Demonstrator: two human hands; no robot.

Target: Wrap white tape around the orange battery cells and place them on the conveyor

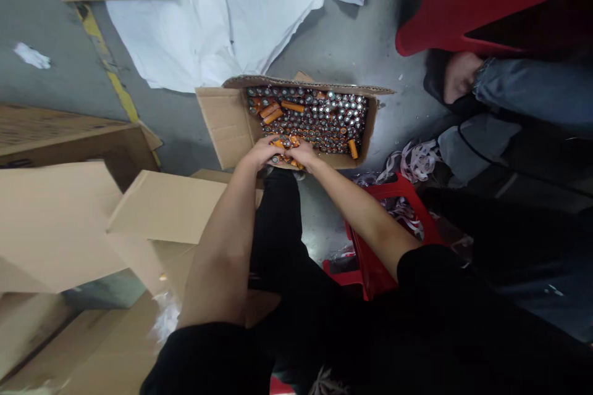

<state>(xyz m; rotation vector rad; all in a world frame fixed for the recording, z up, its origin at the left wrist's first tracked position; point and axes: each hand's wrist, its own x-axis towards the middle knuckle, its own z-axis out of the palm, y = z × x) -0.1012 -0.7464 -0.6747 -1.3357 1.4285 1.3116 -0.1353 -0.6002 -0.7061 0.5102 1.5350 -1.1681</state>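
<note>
An open cardboard box (227,126) on the floor holds several orange batteries (331,114), most standing upright with their ends up. A few lie on their sides at the upper left, and one loose battery (353,149) leans near the right wall. At the box's near edge, my left hand (265,151) and my right hand (302,152) close from both sides around a cluster of batteries (288,143). The fingertips are partly hidden among the batteries.
White sheeting (208,18) lies beyond the box. Open cartons (60,222) crowd the left side. A red stool (424,216) stands at my right, near tangled strips (419,160). Another person's foot (458,77) rests by a red chair (500,6) at the upper right.
</note>
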